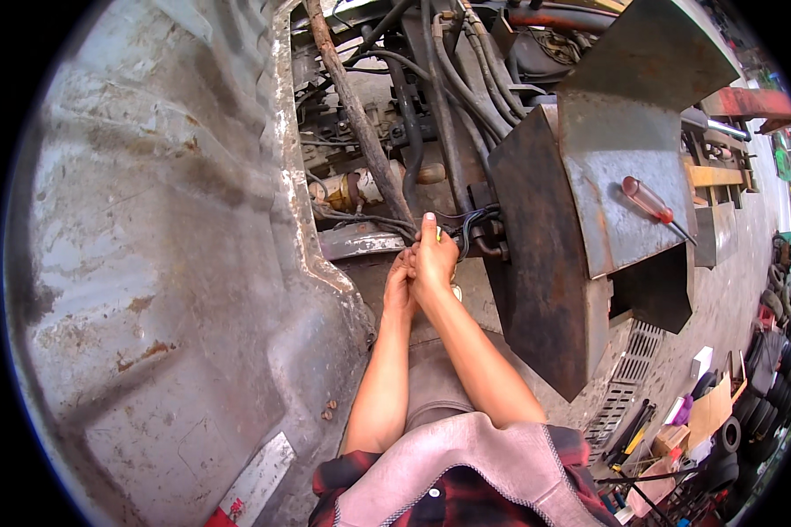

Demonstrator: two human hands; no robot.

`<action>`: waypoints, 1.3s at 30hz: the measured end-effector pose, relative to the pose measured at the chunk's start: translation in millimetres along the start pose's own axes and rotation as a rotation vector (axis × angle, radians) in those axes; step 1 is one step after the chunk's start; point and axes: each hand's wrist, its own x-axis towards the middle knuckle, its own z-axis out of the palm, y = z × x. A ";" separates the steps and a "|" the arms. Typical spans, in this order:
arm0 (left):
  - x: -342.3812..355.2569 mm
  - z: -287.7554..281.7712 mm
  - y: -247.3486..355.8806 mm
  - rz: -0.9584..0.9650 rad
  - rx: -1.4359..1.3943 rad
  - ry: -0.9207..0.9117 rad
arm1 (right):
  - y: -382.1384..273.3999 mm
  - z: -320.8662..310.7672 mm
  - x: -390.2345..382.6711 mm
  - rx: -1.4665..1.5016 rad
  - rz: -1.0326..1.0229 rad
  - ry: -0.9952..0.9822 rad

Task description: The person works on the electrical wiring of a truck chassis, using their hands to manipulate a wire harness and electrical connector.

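Observation:
My left hand point(400, 283) and my right hand point(434, 260) are pressed together low in the engine bay, both with curled fingers. The right thumb points away from me. A sliver of something yellow-green point(440, 235) shows beside the right thumb, but what the fingers hold is hidden. Dark cables point(369, 218) run up to the hands from the left. Thin black and bluish wires point(476, 216) bunch just right of the right hand. A rough wooden pole point(353, 105) slants down, its lower end close to the fingertips.
At left spreads a large dented grey metal panel point(176, 220). A rusty sheet-metal box point(545, 255) stands close on the right, with a clear-red-handled screwdriver point(647, 199) lying on it. Hoses point(448, 97) cross the engine bay. Tires point(728, 439) and loose goods lie at far right.

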 end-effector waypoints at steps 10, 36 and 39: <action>-6.1 -1.7 -9.4 -0.036 0.006 -0.006 | 7.2 4.0 18.8 -0.484 -0.340 0.242; -2.3 -4.2 -10.9 0.011 -0.015 0.003 | 1.1 11.7 21.1 -0.450 -0.271 0.190; -2.8 -4.1 -10.5 0.006 -0.017 -0.003 | 2.6 10.8 21.6 -0.454 -0.297 0.197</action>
